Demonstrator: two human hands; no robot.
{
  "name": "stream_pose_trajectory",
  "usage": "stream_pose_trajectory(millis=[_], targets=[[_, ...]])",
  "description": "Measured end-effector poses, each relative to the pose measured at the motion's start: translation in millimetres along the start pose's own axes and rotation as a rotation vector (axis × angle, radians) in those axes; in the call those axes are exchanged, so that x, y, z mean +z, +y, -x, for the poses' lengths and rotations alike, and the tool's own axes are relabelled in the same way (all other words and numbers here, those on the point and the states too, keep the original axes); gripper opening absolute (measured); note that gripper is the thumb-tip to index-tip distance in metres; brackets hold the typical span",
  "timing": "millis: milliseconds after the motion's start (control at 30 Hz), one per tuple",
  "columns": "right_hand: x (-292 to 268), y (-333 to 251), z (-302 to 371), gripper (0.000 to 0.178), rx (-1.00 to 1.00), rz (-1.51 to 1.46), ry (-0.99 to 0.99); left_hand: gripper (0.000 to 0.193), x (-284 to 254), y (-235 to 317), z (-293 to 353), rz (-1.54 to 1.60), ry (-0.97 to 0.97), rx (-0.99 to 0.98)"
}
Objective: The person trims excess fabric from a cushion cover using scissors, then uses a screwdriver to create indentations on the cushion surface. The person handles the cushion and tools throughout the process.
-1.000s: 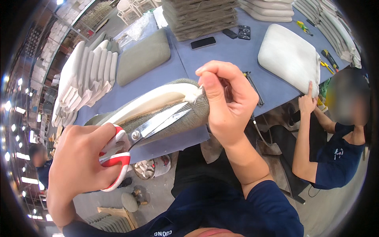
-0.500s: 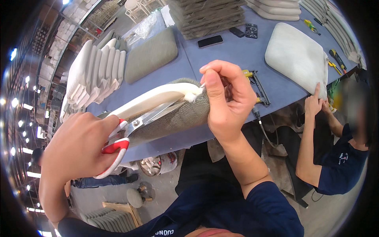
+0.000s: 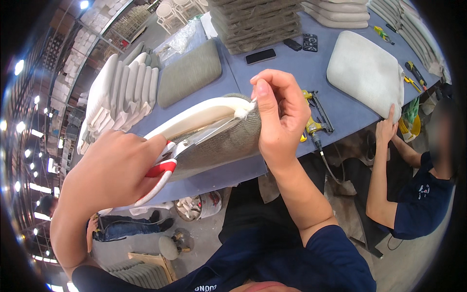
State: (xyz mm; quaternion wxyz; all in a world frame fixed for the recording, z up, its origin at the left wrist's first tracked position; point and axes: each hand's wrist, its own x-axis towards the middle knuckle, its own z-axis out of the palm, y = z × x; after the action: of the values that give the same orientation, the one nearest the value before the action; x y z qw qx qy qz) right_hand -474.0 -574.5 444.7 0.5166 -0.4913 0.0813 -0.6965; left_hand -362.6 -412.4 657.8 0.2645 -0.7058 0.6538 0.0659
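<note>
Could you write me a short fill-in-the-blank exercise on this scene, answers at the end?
The left hand grips scissors with red and ____ handles.
The ____ hand pinches pale material at the end of the cushion.
The black phone lies on the ____ tabletop.
The hose-connected tool is black and ____.

Missing words: white; right; blue; yellow
</note>
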Motion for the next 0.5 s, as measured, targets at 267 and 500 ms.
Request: stream_pose_trajectory(millis=[267,500], targets=[[2,-1,3,0.006,-0.015,0.014,-0.007,0.021,21,-7,5,0.032,0.091,-0.003],[-1,-4,8,0.006,-0.042,0.002,0.026,0.021,11,7,6,0.062,0.082,0.042]])
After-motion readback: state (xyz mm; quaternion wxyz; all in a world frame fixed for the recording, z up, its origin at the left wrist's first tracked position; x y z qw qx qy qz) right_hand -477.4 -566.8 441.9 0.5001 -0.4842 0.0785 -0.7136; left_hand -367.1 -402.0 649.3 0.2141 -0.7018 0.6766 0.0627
